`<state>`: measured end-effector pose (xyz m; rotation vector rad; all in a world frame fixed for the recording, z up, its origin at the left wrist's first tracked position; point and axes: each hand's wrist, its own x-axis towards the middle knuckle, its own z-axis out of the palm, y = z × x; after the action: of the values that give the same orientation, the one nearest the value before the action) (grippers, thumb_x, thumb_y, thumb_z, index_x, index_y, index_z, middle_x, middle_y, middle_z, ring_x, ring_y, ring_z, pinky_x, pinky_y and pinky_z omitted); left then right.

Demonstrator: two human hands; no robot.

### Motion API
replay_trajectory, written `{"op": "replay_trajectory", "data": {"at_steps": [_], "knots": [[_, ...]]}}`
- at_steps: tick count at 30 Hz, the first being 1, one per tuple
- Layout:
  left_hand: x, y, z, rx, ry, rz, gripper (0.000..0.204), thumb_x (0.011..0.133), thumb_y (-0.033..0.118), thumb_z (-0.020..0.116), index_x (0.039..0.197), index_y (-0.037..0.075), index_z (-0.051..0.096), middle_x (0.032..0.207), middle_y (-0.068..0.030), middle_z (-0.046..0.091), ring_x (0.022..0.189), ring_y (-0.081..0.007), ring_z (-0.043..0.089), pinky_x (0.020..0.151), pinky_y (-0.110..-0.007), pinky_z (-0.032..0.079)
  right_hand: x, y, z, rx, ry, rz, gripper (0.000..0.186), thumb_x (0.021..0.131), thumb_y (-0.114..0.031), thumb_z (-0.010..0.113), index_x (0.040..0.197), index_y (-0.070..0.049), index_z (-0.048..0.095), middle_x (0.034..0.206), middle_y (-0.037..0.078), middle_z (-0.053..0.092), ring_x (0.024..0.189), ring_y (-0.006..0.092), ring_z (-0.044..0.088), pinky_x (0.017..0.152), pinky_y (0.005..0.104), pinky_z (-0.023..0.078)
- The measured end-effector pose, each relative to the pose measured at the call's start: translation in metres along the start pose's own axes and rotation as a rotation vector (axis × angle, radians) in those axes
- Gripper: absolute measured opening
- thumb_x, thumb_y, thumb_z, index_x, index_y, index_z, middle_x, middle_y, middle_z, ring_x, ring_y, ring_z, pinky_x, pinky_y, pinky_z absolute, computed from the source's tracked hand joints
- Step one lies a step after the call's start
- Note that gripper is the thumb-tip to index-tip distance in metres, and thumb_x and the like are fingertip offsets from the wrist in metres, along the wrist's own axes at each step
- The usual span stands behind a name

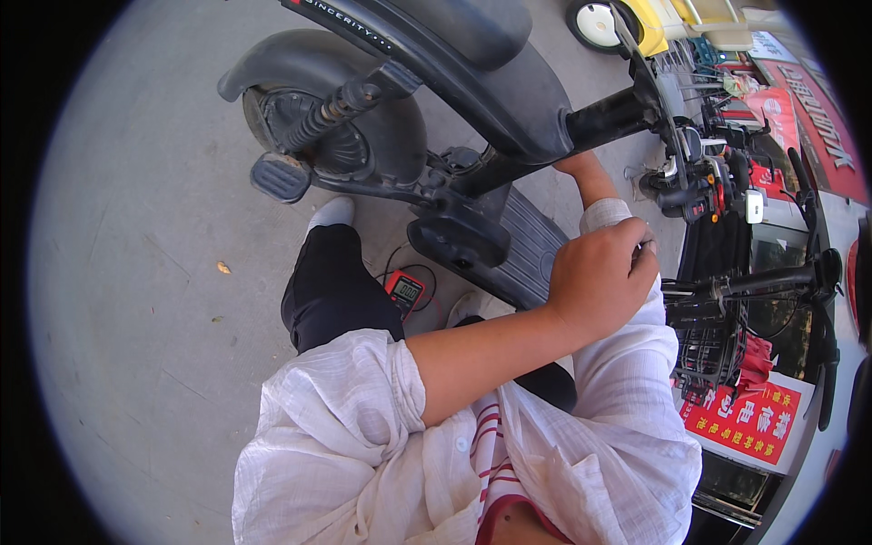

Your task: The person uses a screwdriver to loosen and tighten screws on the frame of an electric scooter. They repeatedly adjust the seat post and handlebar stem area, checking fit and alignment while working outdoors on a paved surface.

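A black electric bike (509, 100) stands before me, with its wheel (391, 136), coil shock absorber (318, 123), pedal (280, 178) and ribbed footboard (527, 245) in view. My left hand (604, 272) is closed in front of my right sleeve (627, 336), its fingers curled; what they grip is hidden. My right hand (572, 163) reaches behind the bike's thick black tube, its fingers out of sight. On the ground between my feet lies a red multimeter (406, 289) with a lit display and thin leads.
Several parked bikes stand along the right, one with a black wire basket (707, 354) and handlebar (822, 318). Red signs (745, 422) line the shopfront. A yellow vehicle (645, 27) with a white-hubbed wheel is at the far right. Grey concrete ground (136, 272) spreads at left.
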<state>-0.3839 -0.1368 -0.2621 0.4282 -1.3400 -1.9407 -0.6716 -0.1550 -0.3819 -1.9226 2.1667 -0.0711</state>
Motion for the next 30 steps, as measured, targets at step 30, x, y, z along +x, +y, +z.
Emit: {"op": "replay_trajectory", "data": {"at_steps": [30], "knots": [[-0.001,0.001,-0.002,0.006,-0.009,-0.029,0.014,0.083,0.016,0.06,0.084,0.003,0.063,0.063,-0.0153,0.061,0.056,-0.0307,0.06,0.053,-0.039,0.044,-0.006,-0.02,0.005,0.15,0.11,0.075,0.047,0.083,-0.021,0.068,0.127,-0.01,0.057,0.134,0.016,0.052,0.128,0.0319,0.044,0.106,0.0388,0.034]]}}
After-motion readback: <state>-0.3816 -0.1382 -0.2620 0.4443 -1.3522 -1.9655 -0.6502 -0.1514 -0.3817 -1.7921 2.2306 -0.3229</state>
